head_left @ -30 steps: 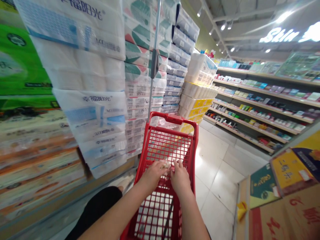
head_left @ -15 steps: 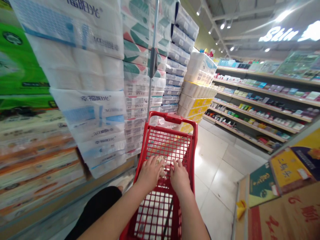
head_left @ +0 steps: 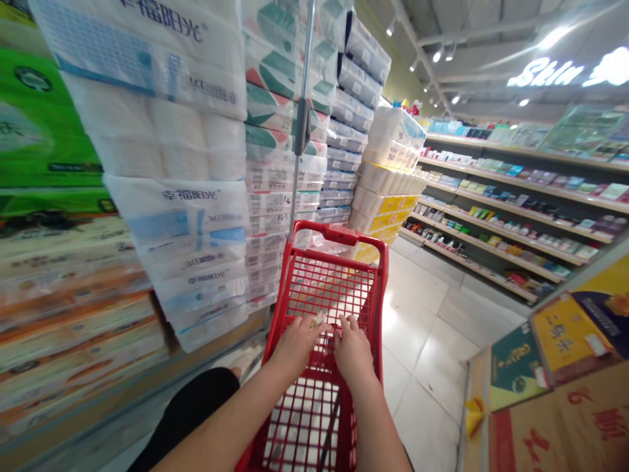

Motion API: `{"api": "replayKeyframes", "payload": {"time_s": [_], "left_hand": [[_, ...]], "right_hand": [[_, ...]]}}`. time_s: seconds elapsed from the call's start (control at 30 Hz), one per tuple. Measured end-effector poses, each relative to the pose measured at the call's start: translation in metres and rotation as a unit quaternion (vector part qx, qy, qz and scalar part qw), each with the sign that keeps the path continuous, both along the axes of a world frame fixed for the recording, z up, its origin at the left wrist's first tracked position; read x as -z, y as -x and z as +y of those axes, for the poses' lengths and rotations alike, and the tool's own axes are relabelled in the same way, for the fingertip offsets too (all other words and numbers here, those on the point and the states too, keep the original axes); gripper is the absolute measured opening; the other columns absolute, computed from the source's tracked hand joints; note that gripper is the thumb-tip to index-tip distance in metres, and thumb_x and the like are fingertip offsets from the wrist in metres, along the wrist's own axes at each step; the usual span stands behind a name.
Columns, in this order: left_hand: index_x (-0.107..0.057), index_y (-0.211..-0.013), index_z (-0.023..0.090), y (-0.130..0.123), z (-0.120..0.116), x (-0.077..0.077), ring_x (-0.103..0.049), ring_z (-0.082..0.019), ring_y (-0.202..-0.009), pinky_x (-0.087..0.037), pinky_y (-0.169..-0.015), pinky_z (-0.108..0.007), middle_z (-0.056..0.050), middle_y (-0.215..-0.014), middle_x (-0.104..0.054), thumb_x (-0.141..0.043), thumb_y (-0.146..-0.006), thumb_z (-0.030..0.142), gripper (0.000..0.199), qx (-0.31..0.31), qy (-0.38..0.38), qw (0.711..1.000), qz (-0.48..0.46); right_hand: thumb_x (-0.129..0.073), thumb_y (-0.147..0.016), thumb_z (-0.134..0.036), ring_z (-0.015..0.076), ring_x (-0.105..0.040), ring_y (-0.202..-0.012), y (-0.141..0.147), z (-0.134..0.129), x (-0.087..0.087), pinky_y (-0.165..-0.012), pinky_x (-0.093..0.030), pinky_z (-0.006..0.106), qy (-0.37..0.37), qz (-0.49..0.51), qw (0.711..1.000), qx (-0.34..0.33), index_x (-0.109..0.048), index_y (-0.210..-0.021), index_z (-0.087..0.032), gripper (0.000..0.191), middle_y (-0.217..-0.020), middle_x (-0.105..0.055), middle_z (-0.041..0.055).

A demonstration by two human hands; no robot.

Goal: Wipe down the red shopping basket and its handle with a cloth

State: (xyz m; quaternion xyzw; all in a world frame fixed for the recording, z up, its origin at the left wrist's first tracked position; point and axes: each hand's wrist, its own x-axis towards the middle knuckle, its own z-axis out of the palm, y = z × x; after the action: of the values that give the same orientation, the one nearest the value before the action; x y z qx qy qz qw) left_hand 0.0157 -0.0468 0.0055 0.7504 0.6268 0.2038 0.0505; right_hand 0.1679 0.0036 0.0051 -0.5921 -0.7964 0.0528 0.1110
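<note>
The left hand [head_left: 295, 349] pinches a small pale scrap [head_left: 318, 320] over the red cart [head_left: 339, 234]; the right hand [head_left: 354, 354] stays spread just beside it.

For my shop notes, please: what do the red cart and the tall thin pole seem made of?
The red shopping cart looks like moulded plastic, slightly glossy, with thick grid bars. The pole seems polished metal, perhaps chrome, by its bright highlights.

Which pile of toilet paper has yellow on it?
The pile farthest right, past the end of the red cart. Its packs have yellow labels, while the piles to its left show blue or green.
</note>
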Motion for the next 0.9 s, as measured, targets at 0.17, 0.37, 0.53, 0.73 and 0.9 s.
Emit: {"api": "replayKeyframes", "payload": {"time_s": [0.17,0.37,0.53,0.73,0.9], "left_hand": [[-0.063,-0.112,0.03,-0.0003,-0.0023,0.0011,-0.051,-0.018,-0.103,-0.046,-0.089,-0.031,-0.003,-0.117,-0.059,-0.047,-0.085,0.011,0.037,0.122,0.011,0.992,0.003],[-0.055,-0.126,0.03,0.0039,0.0053,0.0058,-0.048,-0.02,-0.112,-0.042,-0.097,-0.04,-0.007,-0.127,-0.053,-0.043,-0.087,0.011,0.045,-0.046,-0.029,0.998,-0.012],[-0.058,-0.121,0.03,-0.0006,0.0004,0.0075,-0.051,-0.018,-0.105,-0.045,-0.091,-0.033,-0.006,-0.119,-0.057,-0.047,-0.087,0.015,0.039,0.099,0.002,0.995,-0.022],[-0.053,-0.129,0.032,0.0062,0.0046,0.008,-0.049,-0.02,-0.11,-0.041,-0.098,-0.04,-0.006,-0.127,-0.053,-0.042,-0.088,0.012,0.047,-0.059,-0.053,0.996,-0.029],[-0.06,-0.12,0.031,0.0032,0.0018,0.0069,-0.049,-0.019,-0.108,-0.044,-0.095,-0.037,-0.005,-0.122,-0.055,-0.048,-0.086,0.014,0.039,0.055,-0.023,0.998,-0.012]], "right_hand": [[-0.042,-0.09,-0.025,0.0245,-0.057,-0.108,-0.0012,-0.0003,-0.0001,-0.086,-0.043,0.034,0.001,0.002,1.0,-0.001,-0.044,-0.138,-0.024,0.048,-0.142,-0.043,0.0102],[-0.04,-0.092,-0.029,0.0247,-0.056,-0.11,-0.0009,0.0003,0.0,-0.086,-0.043,0.035,0.002,0.003,1.0,-0.005,-0.044,-0.137,-0.025,0.046,-0.144,-0.042,0.0096],[-0.041,-0.092,-0.03,0.0257,-0.056,-0.111,-0.0015,0.001,0.0001,-0.087,-0.043,0.035,0.008,0.009,1.0,-0.001,-0.045,-0.137,-0.025,0.046,-0.144,-0.041,0.0095],[-0.041,-0.091,-0.03,0.0251,-0.056,-0.11,-0.0006,0.0017,0.0021,-0.087,-0.043,0.035,0.007,0.006,1.0,0.0,-0.044,-0.138,-0.025,0.046,-0.144,-0.041,0.009],[-0.042,-0.091,-0.03,0.0253,-0.056,-0.109,-0.0013,0.0016,0.0021,-0.087,-0.043,0.035,-0.001,0.01,1.0,0.0,-0.045,-0.136,-0.024,0.046,-0.143,-0.043,0.0089]]}}
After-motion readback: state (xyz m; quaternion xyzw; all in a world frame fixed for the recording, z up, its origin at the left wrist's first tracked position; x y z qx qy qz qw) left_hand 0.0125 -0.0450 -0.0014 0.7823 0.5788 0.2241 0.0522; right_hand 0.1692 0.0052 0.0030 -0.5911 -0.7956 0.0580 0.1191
